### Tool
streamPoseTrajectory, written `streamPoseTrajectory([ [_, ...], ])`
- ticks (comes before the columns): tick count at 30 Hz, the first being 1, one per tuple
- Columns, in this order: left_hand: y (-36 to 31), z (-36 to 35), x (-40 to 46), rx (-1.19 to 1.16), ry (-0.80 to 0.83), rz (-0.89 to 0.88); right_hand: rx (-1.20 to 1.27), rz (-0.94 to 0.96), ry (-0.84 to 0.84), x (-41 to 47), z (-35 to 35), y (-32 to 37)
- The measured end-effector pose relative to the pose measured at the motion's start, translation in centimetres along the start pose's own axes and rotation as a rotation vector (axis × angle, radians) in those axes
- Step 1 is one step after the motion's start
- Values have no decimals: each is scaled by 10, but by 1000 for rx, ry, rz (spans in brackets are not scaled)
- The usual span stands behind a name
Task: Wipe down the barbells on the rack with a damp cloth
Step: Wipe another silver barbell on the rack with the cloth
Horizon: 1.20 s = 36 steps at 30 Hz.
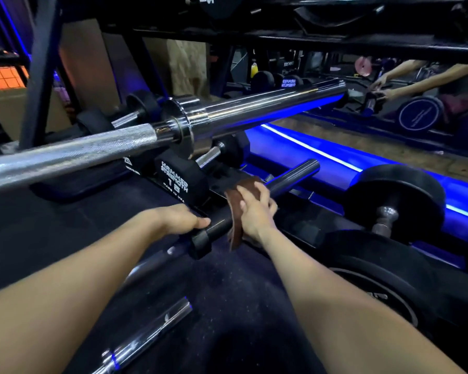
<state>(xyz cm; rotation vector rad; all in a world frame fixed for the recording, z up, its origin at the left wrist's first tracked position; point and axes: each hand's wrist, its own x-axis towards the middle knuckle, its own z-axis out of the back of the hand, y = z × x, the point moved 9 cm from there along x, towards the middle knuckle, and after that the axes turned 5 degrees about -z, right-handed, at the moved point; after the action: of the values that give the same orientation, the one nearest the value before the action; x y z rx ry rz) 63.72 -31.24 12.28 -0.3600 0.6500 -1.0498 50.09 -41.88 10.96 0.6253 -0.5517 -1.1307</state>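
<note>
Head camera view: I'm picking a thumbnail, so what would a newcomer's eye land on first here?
First, the long shiny chrome barbell slanting across the upper left. Next, the glowing blue light strip along the floor at right. Below centre, the right hand presses a brown cloth onto a dark metal bar, which the left hand grips.

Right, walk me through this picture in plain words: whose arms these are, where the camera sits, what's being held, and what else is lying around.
There is no machine here: the arms belong to a person, filmed by a wide-angle camera worn on their head, looking down in a dim gym with blue lighting. The left hand grips a short dark metal bar near its black collar. The right hand presses a brown cloth round that bar, wiping it. Above runs a long shiny chrome barbell. A black rubber dumbbell lies to the right, a black block marked Hammer Strength sits behind the hands, and another chrome bar lies on the dark floor.
</note>
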Motion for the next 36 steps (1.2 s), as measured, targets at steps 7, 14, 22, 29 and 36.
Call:
streamPoseTrajectory([
  [7,-82,-26,55,197,-251,-239,125,-128,-17,68,34,-50],
  [14,-122,-40,93,392,-336,-253,374,-284,-73,125,72,-97],
  [22,-106,-34,129,246,-133,-170,363,-383,-146,167,95,-131],
  [29,-109,-41,122,238,-47,-187,551,-556,-145,134,82,-123],
  [36,-66,-9,67,298,-295,-173,707,-669,-133,56,38,-86],
])
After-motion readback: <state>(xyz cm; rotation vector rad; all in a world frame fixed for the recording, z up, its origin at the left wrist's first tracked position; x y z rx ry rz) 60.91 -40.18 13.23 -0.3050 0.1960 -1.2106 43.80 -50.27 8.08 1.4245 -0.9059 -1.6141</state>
